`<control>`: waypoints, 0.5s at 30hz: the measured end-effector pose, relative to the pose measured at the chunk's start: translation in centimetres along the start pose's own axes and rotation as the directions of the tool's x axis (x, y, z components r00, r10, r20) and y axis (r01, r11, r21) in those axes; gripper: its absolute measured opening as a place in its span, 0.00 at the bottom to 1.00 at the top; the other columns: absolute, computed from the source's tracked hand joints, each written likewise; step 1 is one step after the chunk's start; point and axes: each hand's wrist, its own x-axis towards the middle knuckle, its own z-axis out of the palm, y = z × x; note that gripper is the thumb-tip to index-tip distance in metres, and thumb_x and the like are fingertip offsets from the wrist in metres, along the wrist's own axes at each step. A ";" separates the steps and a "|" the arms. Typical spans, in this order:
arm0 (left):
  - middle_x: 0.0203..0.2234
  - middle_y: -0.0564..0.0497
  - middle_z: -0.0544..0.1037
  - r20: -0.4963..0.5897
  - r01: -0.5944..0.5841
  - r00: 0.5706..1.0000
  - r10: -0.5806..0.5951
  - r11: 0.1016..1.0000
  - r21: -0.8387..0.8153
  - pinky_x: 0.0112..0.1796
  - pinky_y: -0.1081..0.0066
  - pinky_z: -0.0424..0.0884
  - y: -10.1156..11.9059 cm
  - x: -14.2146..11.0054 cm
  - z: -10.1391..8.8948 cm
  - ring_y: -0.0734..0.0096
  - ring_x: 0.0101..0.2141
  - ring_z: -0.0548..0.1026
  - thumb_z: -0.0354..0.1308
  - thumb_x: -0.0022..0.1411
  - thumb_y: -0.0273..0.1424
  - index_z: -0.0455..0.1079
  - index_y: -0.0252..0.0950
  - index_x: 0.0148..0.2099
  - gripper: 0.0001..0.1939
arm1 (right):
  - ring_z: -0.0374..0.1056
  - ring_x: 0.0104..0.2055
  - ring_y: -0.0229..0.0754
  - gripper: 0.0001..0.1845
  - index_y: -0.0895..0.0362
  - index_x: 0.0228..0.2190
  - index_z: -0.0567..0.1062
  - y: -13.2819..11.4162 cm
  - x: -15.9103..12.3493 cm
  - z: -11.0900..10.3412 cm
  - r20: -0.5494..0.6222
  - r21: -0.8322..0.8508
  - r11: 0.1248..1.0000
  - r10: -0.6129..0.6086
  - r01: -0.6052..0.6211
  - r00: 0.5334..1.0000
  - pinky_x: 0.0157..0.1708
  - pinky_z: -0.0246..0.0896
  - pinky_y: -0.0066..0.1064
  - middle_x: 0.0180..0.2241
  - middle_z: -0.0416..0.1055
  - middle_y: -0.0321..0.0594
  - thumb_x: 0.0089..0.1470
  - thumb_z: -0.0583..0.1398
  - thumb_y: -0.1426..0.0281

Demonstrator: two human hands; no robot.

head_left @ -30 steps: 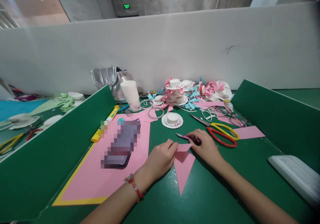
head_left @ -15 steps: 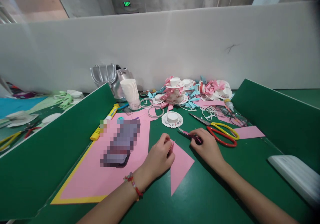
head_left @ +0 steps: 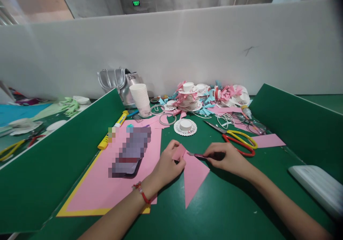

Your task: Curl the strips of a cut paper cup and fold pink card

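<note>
My left hand [head_left: 171,165] pinches the top corner of a folded piece of pink paper [head_left: 194,179], and a small flap of it stands up by my fingers. The paper's pointed lower end lies on the green table. In my right hand [head_left: 227,159] is a craft knife [head_left: 199,156], its blade pointing left at the paper's upper edge, close to my left fingertips. Whether the blade touches the paper I cannot tell. Just beyond both hands sits a white fringed paper disc with a cup base [head_left: 185,126].
Scissors [head_left: 241,140] with red and yellow handles lie past my right hand. On the left, a phone [head_left: 131,152] rests on pink sheets [head_left: 91,193], beside a glue stick [head_left: 103,141]. Stacked paper cups [head_left: 139,98] stand behind. Green dividers [head_left: 302,118] flank the table.
My right hand has brought the craft knife left, to the pink paper's top. A small flap of the paper now shows raised at my left fingers.
</note>
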 end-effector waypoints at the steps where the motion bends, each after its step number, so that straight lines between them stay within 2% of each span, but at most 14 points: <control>1: 0.31 0.52 0.65 0.004 -0.007 1.000 0.007 1.000 0.010 0.32 0.72 0.68 0.0 0.0 0.0 0.73 0.30 0.67 0.46 0.47 0.18 0.59 0.35 0.34 0.11 | 0.65 0.25 0.36 0.10 0.56 0.25 0.75 -0.1 0.0 0.1 0.013 -0.018 1.000 -0.016 0.016 1.000 0.23 0.59 0.26 0.24 0.71 0.37 0.42 0.55 0.77; 4: 0.33 0.50 0.65 0.031 -0.049 0.998 0.047 0.996 0.070 0.33 0.71 0.68 0.0 -0.1 0.0 0.73 0.31 0.67 0.46 0.48 0.19 0.60 0.34 0.34 0.10 | 0.66 0.30 0.38 0.12 0.55 0.26 0.75 0.0 0.0 0.3 0.014 -0.109 0.992 -0.064 0.065 0.998 0.28 0.60 0.28 0.27 0.71 0.38 0.42 0.54 0.79; 7: 0.33 0.49 0.66 0.096 -0.148 0.986 0.134 0.977 0.153 0.33 0.71 0.67 0.1 -0.2 -0.1 0.72 0.31 0.67 0.45 0.51 0.20 0.63 0.34 0.33 0.09 | 0.66 0.33 0.39 0.14 0.53 0.29 0.76 0.2 -0.1 0.6 0.007 -0.199 0.974 -0.112 0.111 0.994 0.33 0.60 0.30 0.30 0.72 0.38 0.44 0.54 0.79; 11: 0.29 0.49 0.67 0.185 -0.268 0.956 0.229 0.937 0.226 0.33 0.70 0.67 0.1 -0.5 -0.2 0.69 0.32 0.68 0.48 0.49 0.21 0.64 0.35 0.30 0.07 | 0.65 0.35 0.40 0.13 0.52 0.32 0.75 0.3 -0.1 1.0 0.001 -0.271 0.948 -0.174 0.168 0.985 0.34 0.61 0.31 0.32 0.72 0.39 0.48 0.54 0.77; 15: 0.27 0.48 0.68 0.212 -0.303 0.944 0.252 0.918 0.256 0.33 0.68 0.68 0.2 -0.7 -0.4 0.66 0.33 0.68 0.50 0.49 0.25 0.63 0.36 0.27 0.02 | 0.64 0.36 0.41 0.14 0.52 0.36 0.74 0.2 -0.1 1.4 0.003 -0.312 0.931 -0.200 0.191 0.980 0.34 0.62 0.33 0.34 0.72 0.40 0.51 0.52 0.76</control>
